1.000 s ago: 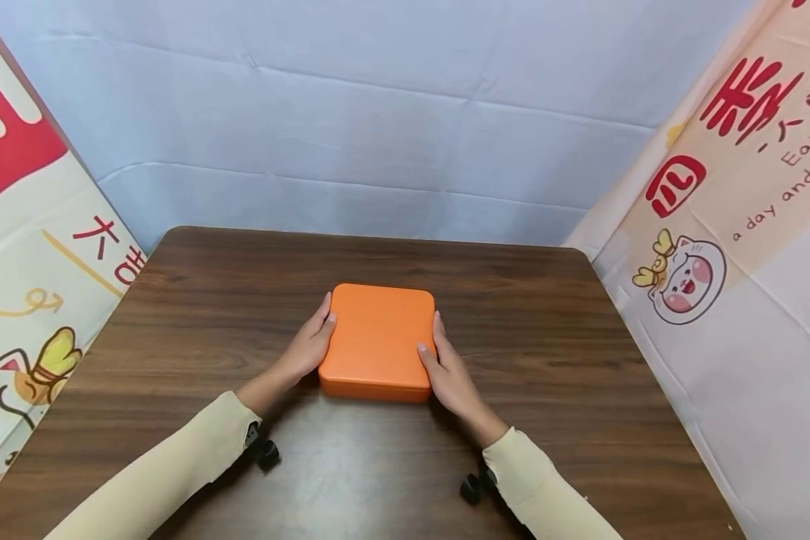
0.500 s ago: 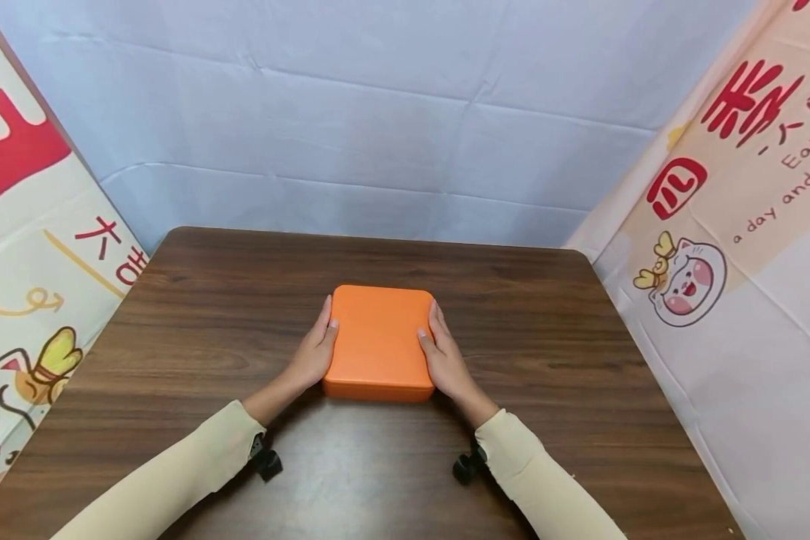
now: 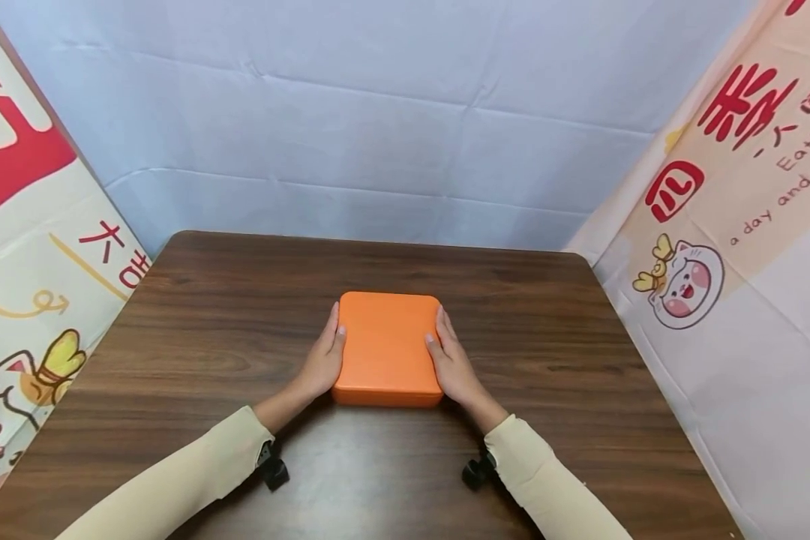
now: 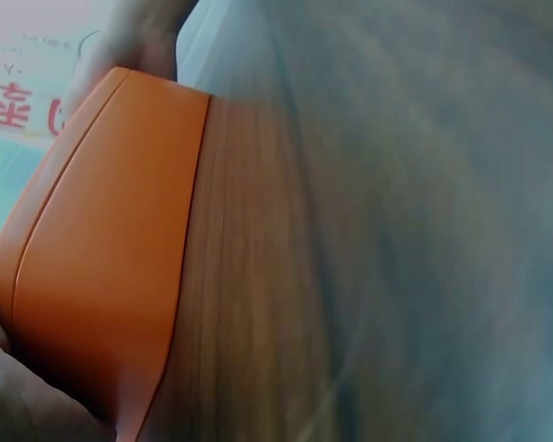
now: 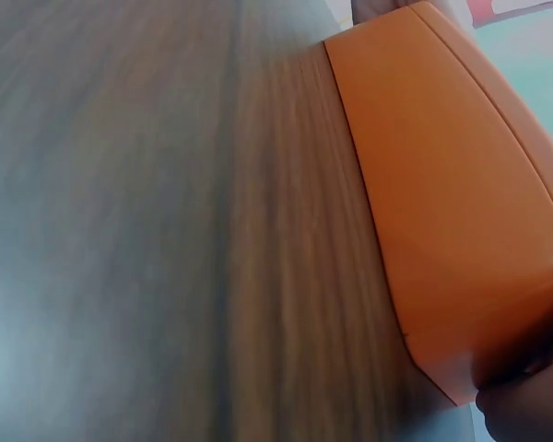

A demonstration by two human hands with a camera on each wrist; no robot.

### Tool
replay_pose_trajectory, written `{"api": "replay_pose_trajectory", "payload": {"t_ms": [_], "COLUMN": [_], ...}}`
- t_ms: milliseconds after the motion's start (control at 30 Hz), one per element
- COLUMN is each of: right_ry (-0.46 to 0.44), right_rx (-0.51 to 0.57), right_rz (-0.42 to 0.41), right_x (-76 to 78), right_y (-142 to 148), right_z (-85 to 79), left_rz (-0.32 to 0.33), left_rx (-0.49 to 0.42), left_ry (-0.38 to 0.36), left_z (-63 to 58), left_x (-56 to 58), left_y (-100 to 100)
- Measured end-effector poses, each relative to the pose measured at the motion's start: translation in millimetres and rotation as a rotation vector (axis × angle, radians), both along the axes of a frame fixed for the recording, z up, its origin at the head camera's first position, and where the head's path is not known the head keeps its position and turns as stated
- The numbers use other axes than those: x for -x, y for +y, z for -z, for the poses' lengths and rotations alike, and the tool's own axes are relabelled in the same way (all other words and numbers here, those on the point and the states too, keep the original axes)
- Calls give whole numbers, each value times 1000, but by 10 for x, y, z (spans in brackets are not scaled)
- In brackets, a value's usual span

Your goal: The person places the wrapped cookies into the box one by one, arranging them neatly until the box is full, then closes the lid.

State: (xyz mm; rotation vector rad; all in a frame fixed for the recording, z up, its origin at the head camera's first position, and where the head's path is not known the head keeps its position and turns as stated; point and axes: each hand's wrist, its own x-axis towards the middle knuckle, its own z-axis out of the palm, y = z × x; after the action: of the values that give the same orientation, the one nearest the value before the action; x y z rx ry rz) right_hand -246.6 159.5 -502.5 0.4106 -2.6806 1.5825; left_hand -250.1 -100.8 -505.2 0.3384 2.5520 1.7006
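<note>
An orange square box with rounded corners (image 3: 390,345) sits on the brown wooden table (image 3: 540,360), its lid down. My left hand (image 3: 324,360) holds its left side, fingers along the wall and thumb at the top edge. On the opposite side, my right hand (image 3: 455,367) grips it the same way, thumb over the lid's rim. In the left wrist view the front wall of the box (image 4: 111,230) shows a thin lid seam. The right wrist view has that wall (image 5: 452,175) with its bottom edge at the table. Whatever the box contains is hidden.
Behind the table hangs a pale blue-white cloth (image 3: 364,127). Printed banners stand along the left (image 3: 20,247) and right (image 3: 736,300) sides. A small black device (image 3: 274,474) is strapped at the left wrist, and another (image 3: 475,474) at the right.
The box has shifted slightly right and a little nearer, both hands with it. My right hand has moved slightly along its side, and the head view has tilted a little.
</note>
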Motion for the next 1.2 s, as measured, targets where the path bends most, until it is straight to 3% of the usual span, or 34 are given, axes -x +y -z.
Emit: {"api": "replay_pose_trajectory", "payload": {"t_ms": [300, 633, 867, 1033, 1200], "right_ry": [14, 8, 31, 4, 6], "right_rx": [-6, -11, -24, -36, -50], "right_rz": [-14, -11, -2, -6, 14], "right_x": [-75, -182, -171, -166, -166], "right_y": [86, 90, 86, 77, 79], "right_z": [-101, -122, -159, -135, -74], "left_rz": [8, 15, 29, 25, 18], "left_rx": [-72, -50, 20, 103, 141], "left_ry": [46, 46, 104, 173, 176], "left_z": [-56, -83, -148, -127, -99], "left_x": [-98, -174, -141, -151, -164], "left_y": [68, 71, 62, 39, 8]}}
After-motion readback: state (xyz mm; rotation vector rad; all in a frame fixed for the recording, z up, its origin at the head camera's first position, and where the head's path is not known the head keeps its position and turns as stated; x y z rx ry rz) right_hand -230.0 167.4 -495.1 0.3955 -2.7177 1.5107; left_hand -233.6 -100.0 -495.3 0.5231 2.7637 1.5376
